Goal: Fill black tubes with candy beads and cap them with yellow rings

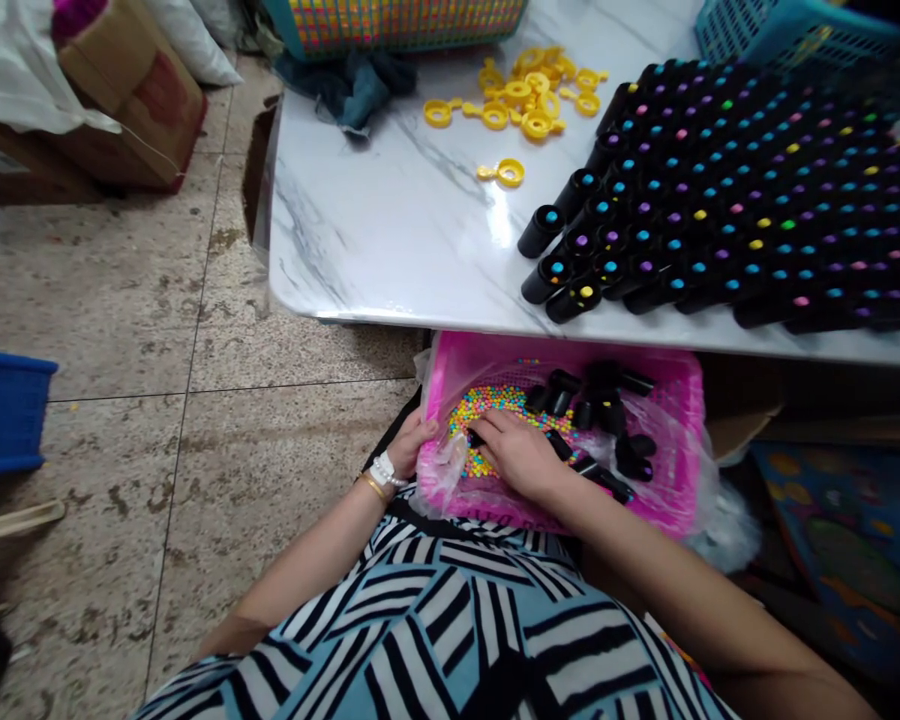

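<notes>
Fingers of the right hand [523,455] curl close together over a black tube [477,438], just beneath their tips amid beads [468,408]; pinch and tube axis cannot be told. Left hand [409,444], left of them, clasps the basket [691,420].

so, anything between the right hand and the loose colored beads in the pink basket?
Nothing visible. The right hand is down at the beads, a dark piece by its fingertips. Loose black tubes lie to the right of those fingertips, not in between. The left hand holds the pink basket's left edge.
</notes>
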Demonstrator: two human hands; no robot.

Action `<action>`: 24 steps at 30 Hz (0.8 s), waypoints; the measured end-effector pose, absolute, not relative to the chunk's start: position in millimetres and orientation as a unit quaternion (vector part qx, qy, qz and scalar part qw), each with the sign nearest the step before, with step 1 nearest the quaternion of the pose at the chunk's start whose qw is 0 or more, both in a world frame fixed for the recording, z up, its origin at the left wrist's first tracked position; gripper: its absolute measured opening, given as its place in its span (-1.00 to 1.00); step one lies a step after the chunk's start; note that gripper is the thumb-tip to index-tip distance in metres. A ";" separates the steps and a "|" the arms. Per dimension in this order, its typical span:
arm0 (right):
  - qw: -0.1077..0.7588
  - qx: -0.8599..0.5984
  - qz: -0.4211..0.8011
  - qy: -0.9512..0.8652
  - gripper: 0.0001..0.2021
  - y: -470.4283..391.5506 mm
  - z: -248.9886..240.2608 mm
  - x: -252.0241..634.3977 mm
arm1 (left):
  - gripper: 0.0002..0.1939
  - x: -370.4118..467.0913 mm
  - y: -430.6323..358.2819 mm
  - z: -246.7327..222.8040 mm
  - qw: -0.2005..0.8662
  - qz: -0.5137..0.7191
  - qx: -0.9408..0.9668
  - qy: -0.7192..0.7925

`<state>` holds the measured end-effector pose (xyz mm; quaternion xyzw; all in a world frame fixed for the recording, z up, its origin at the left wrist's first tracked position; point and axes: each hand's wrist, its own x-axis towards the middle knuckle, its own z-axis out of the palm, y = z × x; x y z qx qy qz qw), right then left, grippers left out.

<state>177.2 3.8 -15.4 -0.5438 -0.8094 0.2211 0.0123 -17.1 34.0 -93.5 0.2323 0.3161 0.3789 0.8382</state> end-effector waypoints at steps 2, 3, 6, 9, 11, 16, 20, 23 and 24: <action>0.113 -0.523 0.309 -0.786 -0.72 0.5 -10.0 180.6 | -0.39 -17.3 33.7 -94.2 0.844 0.379 0.225 0.307; 0.159 -0.511 0.349 -0.770 -0.71 -1.1 -6.0 184.6 | -0.40 -17.3 33.7 -94.1 0.845 0.379 0.223 0.305; 0.242 -0.504 0.393 -0.730 -0.73 -4.0 3.2 200.7 | -0.39 -17.2 33.8 -93.7 0.844 0.381 0.221 0.307; 0.243 -0.539 0.323 -0.739 -0.76 -3.7 -1.4 207.6 | -0.38 -16.9 33.9 -94.7 0.839 0.381 0.223 0.318; 0.175 -0.549 0.272 -0.771 -0.77 -2.8 -10.7 201.3 | -0.37 -16.6 33.8 -96.2 0.836 0.379 0.229 0.323; 0.050 -0.500 0.279 -0.818 -0.78 -2.6 -23.2 172.9 | -0.33 -16.8 32.9 -97.0 0.842 0.368 0.238 0.314; 0.177 -0.476 0.378 -0.774 -0.69 -8.3 -9.3 182.9 | -0.33 -17.5 33.5 -93.5 0.836 0.372 0.223 0.335; 0.241 -0.526 0.396 -0.713 -0.72 -15.3 3.1 203.6 | -0.32 -17.9 34.9 -91.7 0.836 0.370 0.209 0.346; 0.250 -0.546 0.394 -0.696 -0.74 -17.6 5.7 209.6 | -0.32 -18.0 35.4 -91.5 0.838 0.368 0.204 0.348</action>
